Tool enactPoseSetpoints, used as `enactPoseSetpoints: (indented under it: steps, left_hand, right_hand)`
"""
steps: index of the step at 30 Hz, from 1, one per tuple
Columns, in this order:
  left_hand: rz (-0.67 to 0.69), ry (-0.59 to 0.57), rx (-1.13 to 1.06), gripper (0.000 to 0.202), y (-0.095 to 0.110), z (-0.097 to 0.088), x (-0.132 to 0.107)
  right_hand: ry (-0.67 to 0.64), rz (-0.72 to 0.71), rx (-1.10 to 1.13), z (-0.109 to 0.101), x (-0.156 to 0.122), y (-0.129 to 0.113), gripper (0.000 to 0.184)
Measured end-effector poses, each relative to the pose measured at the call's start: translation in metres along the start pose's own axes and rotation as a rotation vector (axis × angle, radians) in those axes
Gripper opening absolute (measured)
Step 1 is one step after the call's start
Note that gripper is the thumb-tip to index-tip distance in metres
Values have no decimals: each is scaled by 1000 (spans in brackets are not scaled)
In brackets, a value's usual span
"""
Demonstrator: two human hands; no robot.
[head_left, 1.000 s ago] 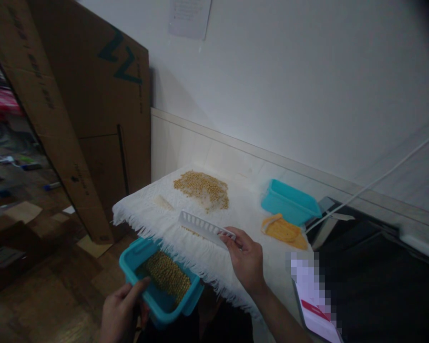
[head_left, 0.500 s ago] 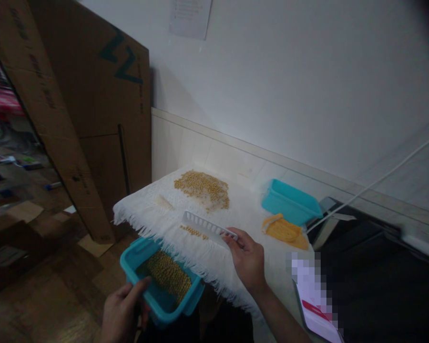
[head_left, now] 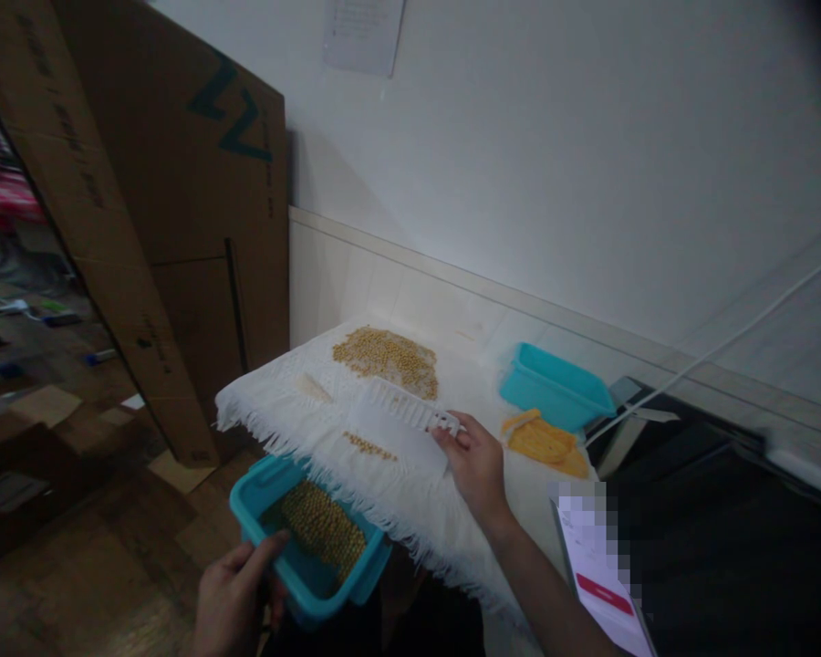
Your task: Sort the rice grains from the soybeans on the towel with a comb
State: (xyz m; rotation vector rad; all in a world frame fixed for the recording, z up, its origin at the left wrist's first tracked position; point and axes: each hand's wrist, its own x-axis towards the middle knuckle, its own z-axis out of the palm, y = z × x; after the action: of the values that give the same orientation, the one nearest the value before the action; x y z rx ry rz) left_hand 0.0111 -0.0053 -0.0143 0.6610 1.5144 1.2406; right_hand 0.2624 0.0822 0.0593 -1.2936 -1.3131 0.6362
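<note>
Our left hand (head_left: 236, 589) grips teal bin (head_left: 320, 606) just below edge of cloth (head_left: 417, 502), likely to catch beans (head_left: 381, 350); beans lie on cloth and inside bin. Our right hand (head_left: 475, 464) pinches slotted scraper (head_left: 403, 429) over cloth, presumably for reach.

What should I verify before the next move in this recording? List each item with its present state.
1. Right hand has grip on white slotted plastic-looking scraper: ok.
2. Left hand has grip on turquoise rectangular plastic bin: ok.
3. White fabric fringe clear of bin's far rim: not ok, overlaps it in view.
4. Scraper touching cloth: cannot tell.
5. Small row of round tan beans separate from larger bean pile: ok.
</note>
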Motion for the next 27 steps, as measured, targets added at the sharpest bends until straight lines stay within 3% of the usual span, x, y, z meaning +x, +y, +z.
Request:
enactPoseSetpoints:
  steps: [8,15,21,27]
  left_hand:
    - [5,12,25,43,-1,0,1]
    - [-11,0,-22,39,-11,-3,9]
    - [-11,-2,-6,40,-11,-3,9]
    - [-20,22,23,41,-3,0,6]
  right_hand:
    - [38,56,48,-5,39,18,46]
    - [90,38,70,-22,49,23,51]
    - [195,-34,-7,-39,36,14,42]
    - [302,-69,-203,-52,-4,13,39]
